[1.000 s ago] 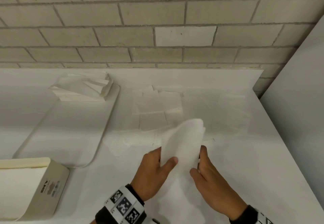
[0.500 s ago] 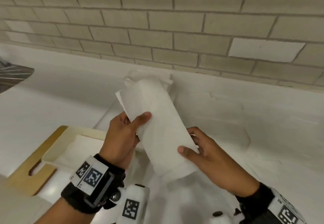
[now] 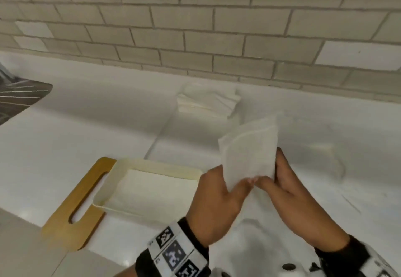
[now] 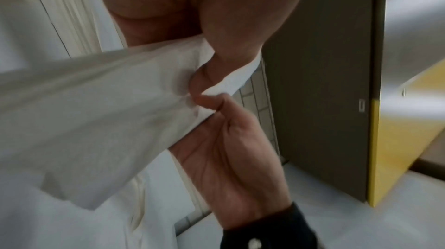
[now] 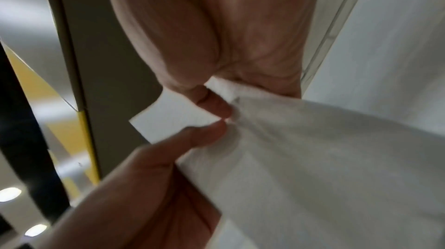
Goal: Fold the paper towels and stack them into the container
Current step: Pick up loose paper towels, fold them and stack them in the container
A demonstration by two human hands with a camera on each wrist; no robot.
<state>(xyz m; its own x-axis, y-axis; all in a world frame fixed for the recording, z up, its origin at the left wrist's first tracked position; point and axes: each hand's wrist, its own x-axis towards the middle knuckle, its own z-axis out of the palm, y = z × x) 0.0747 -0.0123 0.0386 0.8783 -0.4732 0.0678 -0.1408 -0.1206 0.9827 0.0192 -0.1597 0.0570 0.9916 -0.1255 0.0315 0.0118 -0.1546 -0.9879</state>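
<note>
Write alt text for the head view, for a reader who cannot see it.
Both hands, left hand and right hand, pinch the near edge of a folded paper towel held up over a white counter. A cream container sits to the left on a wooden board, and a stack of towels lies by the tiled wall.

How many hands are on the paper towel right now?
2: the left hand pinches the paper towel at its lower left, and the right hand pinches it at the lower right, thumbs nearly touching.

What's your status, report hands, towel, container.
Left hand and right hand both pinch folded paper towel, held above counter. Container open at left. Nothing blocking it.
</note>
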